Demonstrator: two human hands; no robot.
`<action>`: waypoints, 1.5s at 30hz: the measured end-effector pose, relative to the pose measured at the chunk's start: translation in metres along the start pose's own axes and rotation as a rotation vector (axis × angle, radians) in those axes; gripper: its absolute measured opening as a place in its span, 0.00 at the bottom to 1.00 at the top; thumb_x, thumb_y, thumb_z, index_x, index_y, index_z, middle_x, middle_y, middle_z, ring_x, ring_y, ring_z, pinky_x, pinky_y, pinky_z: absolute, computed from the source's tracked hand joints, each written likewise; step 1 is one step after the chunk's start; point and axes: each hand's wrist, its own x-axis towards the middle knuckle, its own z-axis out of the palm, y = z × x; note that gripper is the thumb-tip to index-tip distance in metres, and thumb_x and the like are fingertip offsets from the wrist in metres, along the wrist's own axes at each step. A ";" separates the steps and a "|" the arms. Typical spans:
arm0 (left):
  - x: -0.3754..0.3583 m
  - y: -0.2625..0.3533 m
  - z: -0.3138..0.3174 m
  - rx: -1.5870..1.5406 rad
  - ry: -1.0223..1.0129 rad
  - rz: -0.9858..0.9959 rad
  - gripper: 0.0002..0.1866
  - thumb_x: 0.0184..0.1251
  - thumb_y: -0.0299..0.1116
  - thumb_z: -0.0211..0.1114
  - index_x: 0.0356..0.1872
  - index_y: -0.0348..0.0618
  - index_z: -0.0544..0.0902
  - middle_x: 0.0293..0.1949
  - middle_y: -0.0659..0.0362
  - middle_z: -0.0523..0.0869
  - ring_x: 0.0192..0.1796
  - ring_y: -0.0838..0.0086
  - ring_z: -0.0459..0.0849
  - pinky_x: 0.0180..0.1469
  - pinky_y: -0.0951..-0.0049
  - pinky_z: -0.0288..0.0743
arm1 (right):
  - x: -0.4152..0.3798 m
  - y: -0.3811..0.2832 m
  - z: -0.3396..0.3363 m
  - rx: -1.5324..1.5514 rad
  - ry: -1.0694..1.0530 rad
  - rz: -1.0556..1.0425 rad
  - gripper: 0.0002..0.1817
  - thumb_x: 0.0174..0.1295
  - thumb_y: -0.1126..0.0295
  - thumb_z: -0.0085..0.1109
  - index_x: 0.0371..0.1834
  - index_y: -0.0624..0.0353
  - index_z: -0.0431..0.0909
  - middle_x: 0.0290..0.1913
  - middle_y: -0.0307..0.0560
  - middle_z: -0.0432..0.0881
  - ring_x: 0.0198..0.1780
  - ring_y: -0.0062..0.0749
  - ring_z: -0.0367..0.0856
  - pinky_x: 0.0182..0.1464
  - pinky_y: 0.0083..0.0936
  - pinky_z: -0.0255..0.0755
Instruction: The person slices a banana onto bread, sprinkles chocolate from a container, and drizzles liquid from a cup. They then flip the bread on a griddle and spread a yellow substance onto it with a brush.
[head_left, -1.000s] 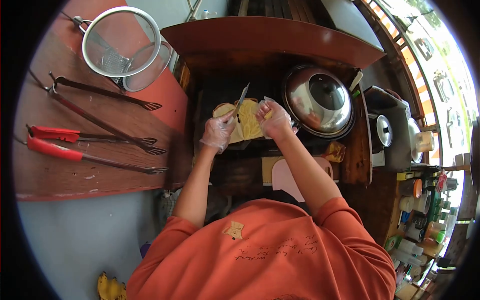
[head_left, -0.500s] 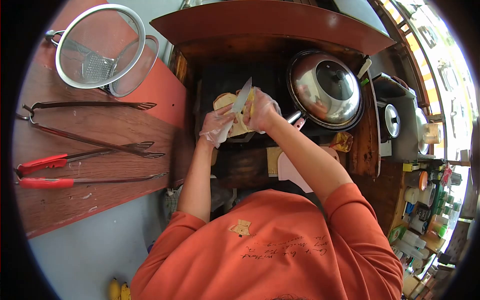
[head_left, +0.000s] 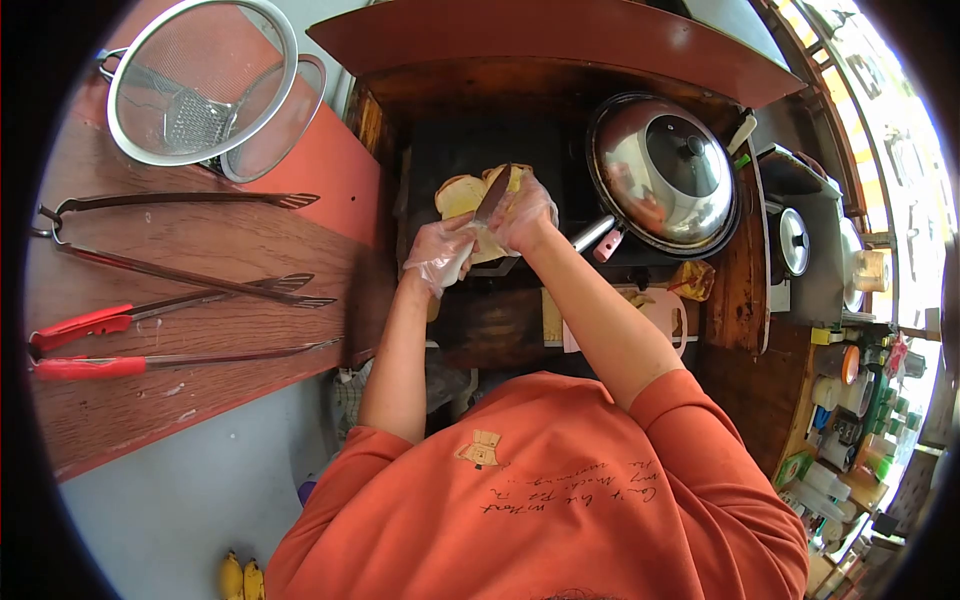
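Note:
Both hands wear clear plastic gloves over a dark surface. My left hand (head_left: pixel 440 256) is closed round the lower end of a knife (head_left: pixel 493 197), whose blade points up and slightly right. Just right of the blade, my right hand (head_left: pixel 526 214) has bent fingers on a yellow-topped piece of bread (head_left: pixel 516 178); its fingertips are partly hidden. A pale bread slice (head_left: pixel 460 196) with a brown crust lies above my left hand. More bread (head_left: pixel 488 247) shows between and below the hands.
Right of the hands sits a lidded pan (head_left: pixel 660 170), its handle toward my right wrist. Tongs (head_left: pixel 190 362) and a mesh strainer (head_left: pixel 200 85) lie on the left counter. A pink board (head_left: pixel 665 315) is under my right forearm. Shelves with jars stand far right.
The view has shifted slightly. The knife blade has turned darker and tilted, its tip now over the right-hand bread. Both hands stay close together, with more of the bread slices showing.

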 end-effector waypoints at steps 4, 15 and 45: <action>-0.009 -0.002 -0.005 -0.004 -0.041 -0.011 0.28 0.71 0.27 0.64 0.72 0.36 0.72 0.27 0.56 0.84 0.18 0.77 0.79 0.17 0.77 0.71 | 0.020 0.001 -0.011 -0.160 -0.071 -0.084 0.23 0.75 0.38 0.45 0.36 0.42 0.78 0.24 0.24 0.74 0.19 0.12 0.66 0.22 0.12 0.57; -0.060 0.031 -0.012 0.164 0.015 0.049 0.26 0.71 0.27 0.64 0.69 0.32 0.74 0.26 0.57 0.85 0.18 0.80 0.76 0.20 0.78 0.71 | 0.018 -0.001 -0.008 -0.003 0.090 0.040 0.22 0.73 0.39 0.47 0.42 0.44 0.78 0.25 0.25 0.69 0.19 0.16 0.60 0.24 0.18 0.52; -0.079 0.004 -0.001 0.308 0.086 0.197 0.23 0.67 0.29 0.67 0.64 0.41 0.82 0.26 0.63 0.86 0.22 0.84 0.77 0.24 0.78 0.72 | 0.000 -0.094 -0.048 -0.404 -0.429 -0.194 0.10 0.69 0.82 0.54 0.52 0.70 0.74 0.56 0.53 0.78 0.60 0.45 0.78 0.66 0.38 0.78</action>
